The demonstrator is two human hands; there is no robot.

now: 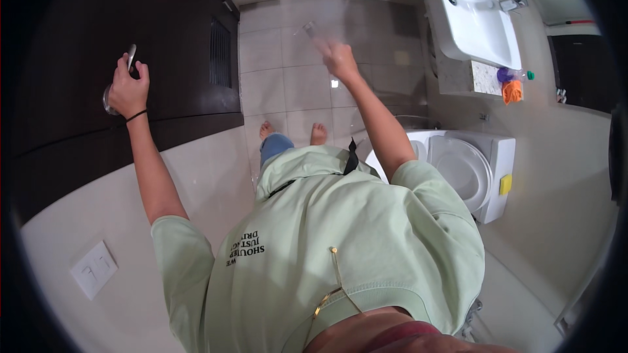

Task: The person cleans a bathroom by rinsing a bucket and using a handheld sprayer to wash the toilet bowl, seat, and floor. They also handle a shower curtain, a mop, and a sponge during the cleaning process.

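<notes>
The left hand curls around the metal door handle, likely rigid, slick and best held toward the tip jutting beyond that hand; whether the blurred right hand grips anything, I cannot tell.

Grey tiles run right across the floor, light glinting off them (one bright little spot, there!), and a pale wall sweeps down the left with its white switch plate. Over on the right, a white washbasin tops a speckled counter, a white toilet near it.
</notes>
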